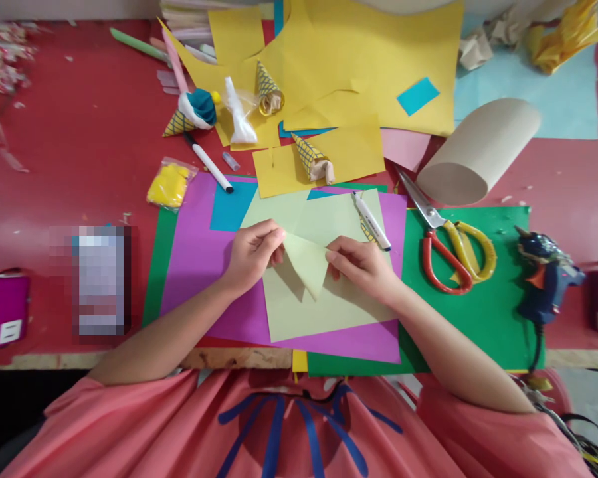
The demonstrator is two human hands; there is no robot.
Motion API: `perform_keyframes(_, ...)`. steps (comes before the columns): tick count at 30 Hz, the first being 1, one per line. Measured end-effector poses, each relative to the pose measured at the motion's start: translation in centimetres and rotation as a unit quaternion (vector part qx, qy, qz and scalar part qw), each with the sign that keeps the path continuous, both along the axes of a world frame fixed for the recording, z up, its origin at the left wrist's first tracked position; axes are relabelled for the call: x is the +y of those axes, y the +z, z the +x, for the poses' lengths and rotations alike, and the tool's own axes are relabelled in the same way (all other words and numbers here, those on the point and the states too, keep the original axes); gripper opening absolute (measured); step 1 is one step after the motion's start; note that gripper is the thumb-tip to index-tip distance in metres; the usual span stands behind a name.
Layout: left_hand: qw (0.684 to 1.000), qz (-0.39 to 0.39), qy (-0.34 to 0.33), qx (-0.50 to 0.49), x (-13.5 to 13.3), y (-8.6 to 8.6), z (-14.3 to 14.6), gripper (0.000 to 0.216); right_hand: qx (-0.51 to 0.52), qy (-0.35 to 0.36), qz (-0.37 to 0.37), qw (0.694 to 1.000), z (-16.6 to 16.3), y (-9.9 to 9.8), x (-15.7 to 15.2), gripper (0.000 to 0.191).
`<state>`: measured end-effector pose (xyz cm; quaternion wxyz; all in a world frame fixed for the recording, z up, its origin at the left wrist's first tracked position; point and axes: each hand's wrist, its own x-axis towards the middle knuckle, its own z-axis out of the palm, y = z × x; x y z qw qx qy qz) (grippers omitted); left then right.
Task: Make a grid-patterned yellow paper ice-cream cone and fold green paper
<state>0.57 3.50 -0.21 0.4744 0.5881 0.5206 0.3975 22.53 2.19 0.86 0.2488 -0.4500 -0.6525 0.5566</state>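
My left hand (252,255) and my right hand (363,265) both pinch a small pale green paper piece (306,264) folded into a downward point. It is held just above a larger pale green sheet (309,305) lying on a purple sheet (199,265). A white marker (372,221) lies on the green sheet just beyond my right hand. Both hands have their fingers closed on the folded piece, one at each upper corner.
Red and yellow scissors (448,249) and a blue glue gun (545,282) rest on a dark green sheet (498,325) at right. A brown paper roll (478,153), yellow sheets (379,60), several paper cones (311,158), another marker (209,162) and a yellow bag (168,186) lie farther back.
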Motion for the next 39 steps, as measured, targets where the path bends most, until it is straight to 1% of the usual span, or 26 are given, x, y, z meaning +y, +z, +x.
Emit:
perform_keyframes(2,1.000,-0.008,-0.013,-0.009,0.00,-0.05,0.06,0.034,0.023,-0.030,-0.022,0.999,-0.14,-0.07,-0.13,0.026)
perform_keyframes(3,0.999,-0.009,-0.030,-0.006,0.00,-0.08,0.10,0.032,0.036,-0.050,-0.032,0.998,-0.22,-0.15,-0.24,0.026)
perform_keyframes(6,0.994,0.010,-0.098,0.053,-0.04,-0.04,0.21,0.034,0.072,-0.102,-0.051,0.991,-0.49,-0.45,-0.61,0.026)
perform_keyframes(8,0.988,0.019,-0.125,0.093,-0.07,0.07,0.26,0.038,0.087,-0.113,-0.059,0.988,-0.62,-0.58,-0.74,0.027)
perform_keyframes(10,0.988,0.008,-0.123,0.095,-0.06,0.16,0.28,0.039,0.093,-0.112,-0.068,0.987,-0.67,-0.60,-0.73,0.027)
perform_keyframes(13,0.992,-0.004,-0.104,0.071,0.03,0.18,0.23,0.037,0.087,-0.087,-0.086,0.989,-0.64,-0.48,-0.58,0.027)
perform_keyframes(16,0.993,-0.011,-0.108,0.055,0.13,0.15,0.16,0.037,0.083,-0.075,-0.097,0.989,-0.58,-0.33,-0.52,0.027)
perform_keyframes(20,0.991,-0.024,-0.119,0.058,0.14,0.23,0.12,0.040,0.094,-0.096,-0.093,0.986,-0.61,-0.29,-0.52,0.026)
perform_keyframes(24,0.986,-0.040,-0.149,0.070,0.02,0.28,0.15,0.043,0.107,-0.122,-0.090,0.983,-0.66,-0.33,-0.36,0.026)
perform_keyframes(31,0.983,-0.034,-0.160,0.085,0.02,0.45,0.12,0.042,0.113,-0.112,-0.115,0.981,-0.47,-0.20,-0.34,0.025)
perform_keyframes(33,0.978,-0.018,-0.184,0.097,0.11,0.36,0.00,0.042,0.118,-0.094,-0.134,0.979,-0.41,-0.13,-0.36,0.026)
perform_keyframes(34,0.973,0.002,-0.204,0.107,0.14,0.26,-0.04,0.042,0.121,-0.085,-0.146,0.978,-0.41,-0.09,-0.38,0.026)
perform_keyframes(36,0.955,0.070,-0.255,0.132,0.16,-0.03,-0.03,0.042,0.130,-0.075,-0.164,0.975,-0.54,0.00,-0.44,0.025)
perform_keyframes(39,0.915,0.189,-0.315,0.169,0.07,-0.53,0.22,0.039,0.134,-0.076,-0.166,0.974,-0.97,0.12,-0.62,0.023)
